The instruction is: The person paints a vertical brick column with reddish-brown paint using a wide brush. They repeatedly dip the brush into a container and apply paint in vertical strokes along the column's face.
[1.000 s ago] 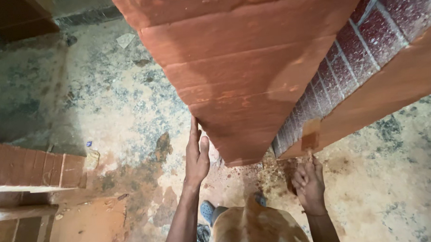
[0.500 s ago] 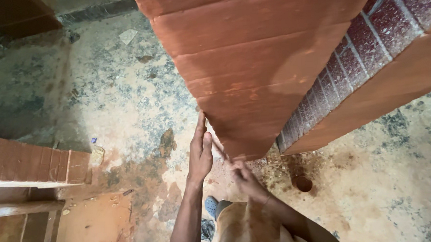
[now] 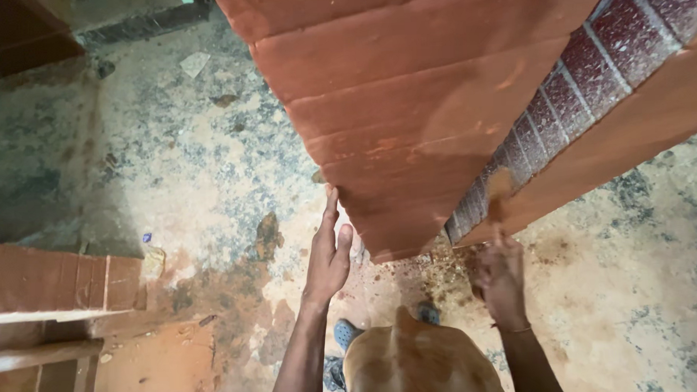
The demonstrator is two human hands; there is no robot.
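Floor [image 3: 193, 155] of mottled grey and pale concrete spreads below you, stained rust-red in patches and strewn with reddish crumbs thickest just under the pillar's corner. Rising straight in front of you is a red-plastered pillar [image 3: 407, 101], its face scored by shallow horizontal lines, smooth but scuffed, narrowing in your view to a corner that hides much of the ground beyond it. On its right side the plaster gives way to exposed red bricks [image 3: 584, 79] with pale mortar joints, and beside those runs a broad plain red band [image 3: 632, 140]. At your left stands a low red brick ledge [image 3: 50, 276] with a pale edge, and under it some reddish timber pieces [image 3: 30, 358]. No containers show anywhere around you. Your left hand [image 3: 329, 255] is open, fingers [image 3: 330, 212] straight and close together, their tips touching the pillar's lower left edge. Your right hand [image 3: 502, 279] is closed around a small tool [image 3: 499, 191], whose flat reddish end lies against the brick side near the corner; its kind cannot be told. Blue footwear [image 3: 345, 333] shows by your knee [image 3: 420, 363].
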